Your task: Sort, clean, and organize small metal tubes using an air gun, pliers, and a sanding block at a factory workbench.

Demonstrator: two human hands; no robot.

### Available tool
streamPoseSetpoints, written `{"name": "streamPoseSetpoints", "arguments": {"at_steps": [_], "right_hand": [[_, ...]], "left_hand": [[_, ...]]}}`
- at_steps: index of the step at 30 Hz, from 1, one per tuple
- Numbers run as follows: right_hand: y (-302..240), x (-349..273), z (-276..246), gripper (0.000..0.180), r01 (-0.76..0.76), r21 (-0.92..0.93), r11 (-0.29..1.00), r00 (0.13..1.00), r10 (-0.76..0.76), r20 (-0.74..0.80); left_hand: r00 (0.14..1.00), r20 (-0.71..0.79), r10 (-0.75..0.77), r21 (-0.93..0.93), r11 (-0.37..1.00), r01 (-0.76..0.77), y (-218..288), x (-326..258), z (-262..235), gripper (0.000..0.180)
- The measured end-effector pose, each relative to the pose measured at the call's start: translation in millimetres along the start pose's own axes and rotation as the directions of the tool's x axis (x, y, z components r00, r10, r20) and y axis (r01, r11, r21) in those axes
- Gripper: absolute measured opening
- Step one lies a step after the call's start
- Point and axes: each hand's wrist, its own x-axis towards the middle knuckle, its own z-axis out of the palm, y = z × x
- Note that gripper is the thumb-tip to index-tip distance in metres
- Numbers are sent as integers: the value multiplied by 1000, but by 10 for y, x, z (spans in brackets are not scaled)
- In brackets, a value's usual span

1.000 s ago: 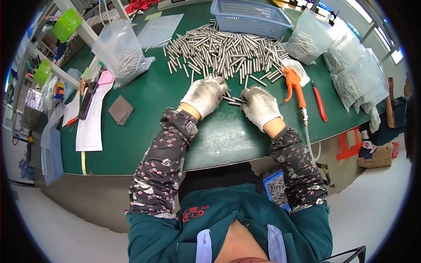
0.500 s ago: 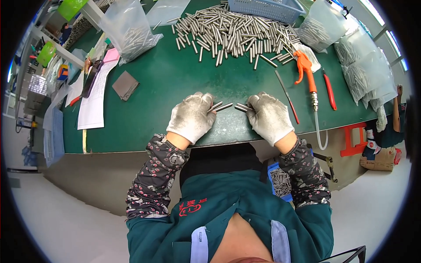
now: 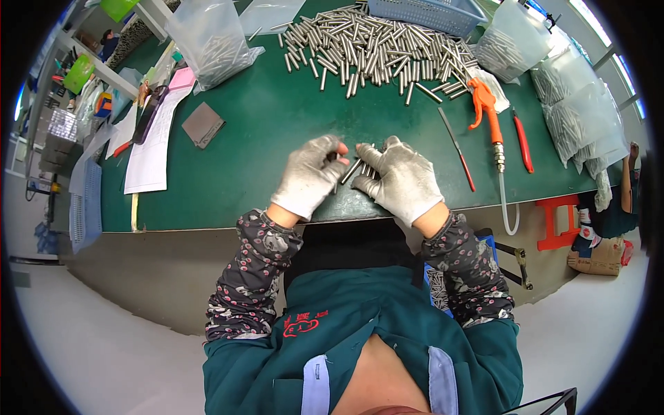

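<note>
My left hand [image 3: 311, 176], in a grey-white glove with bare fingertips, is just above the near part of the table with its fingers curled in. What it may hold is hidden. To its right, my right hand [image 3: 404, 177] wears a similar glove and has its thumb and fingers closed around several short steel pins. One steel pin [image 3: 351, 171] slants between the two hands, near the right fingertips. Farther back lies a large heap of loose steel pins [image 3: 377, 50].
An orange air gun [image 3: 486, 111] with a hose, red-handled pliers [image 3: 522, 143] and a thin red-handled tool [image 3: 456, 149] lie at right. Bags of pins [image 3: 568, 104] line the right edge. A grey-brown square block [image 3: 203, 125] and papers [image 3: 149, 162] are at left. A blue basket [image 3: 429, 15] stands behind.
My hands were apart, each with pins pointing inward. The right hand has moved left, close to the left hand, and the pins now sit together at the right hand's fingers.
</note>
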Motion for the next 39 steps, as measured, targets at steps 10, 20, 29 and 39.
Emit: {"name": "streamPoseSetpoints", "arguments": {"at_steps": [10, 20, 29, 39], "right_hand": [[155, -17, -31, 50, 11, 169, 986, 1000, -15, 23], [172, 88, -97, 74, -11, 125, 992, 972, -19, 235], [114, 96, -69, 68, 56, 134, 989, 981, -79, 177], [316, -9, -57, 71, 73, 190, 979, 984, -102, 148]], "left_hand": [[859, 208, 468, 224, 832, -507, -129, -79, -215, 20], [951, 308, -20, 489, 861, -140, 170, -72, -83, 65], [948, 317, -1, 436, 888, -145, 108, -61, -98, 60], [972, 233, 18, 595, 789, -157, 102, -6, -200, 34]]}}
